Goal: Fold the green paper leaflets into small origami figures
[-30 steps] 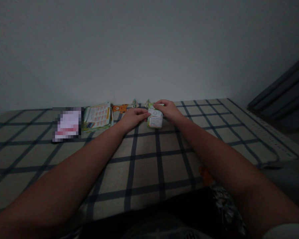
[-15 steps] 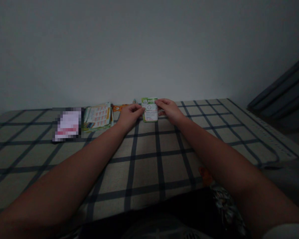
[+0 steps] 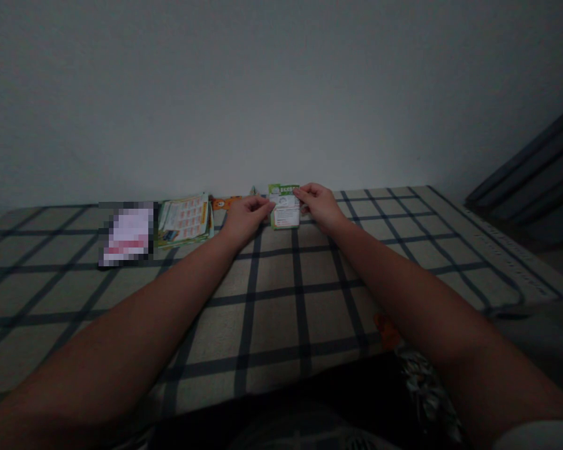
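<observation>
A small green-and-white printed card (image 3: 286,209) is held up near the back of the table, its printed face toward me. My left hand (image 3: 248,215) pinches its left edge between thumb and fingers. At the upper right edge, my right hand (image 3: 319,203) grips the card, thumb in front and fingers partly behind. Whether it is one sheet, a folded leaflet or a thin stack, I cannot tell. Left of my left hand lies a stack of printed leaflets (image 3: 185,219) with green borders.
A phone-like item (image 3: 129,236), blurred by pixelation, lies left of the leaflets. The checked tablecloth (image 3: 272,319) has orange bear prints and reaches a pale wall (image 3: 281,94) behind. A dark draped cloth (image 3: 539,181) hangs at the far right.
The card has shifted very slightly to the right and turned a little. Both hands keep their hold on it, and the leaflet stack has not moved.
</observation>
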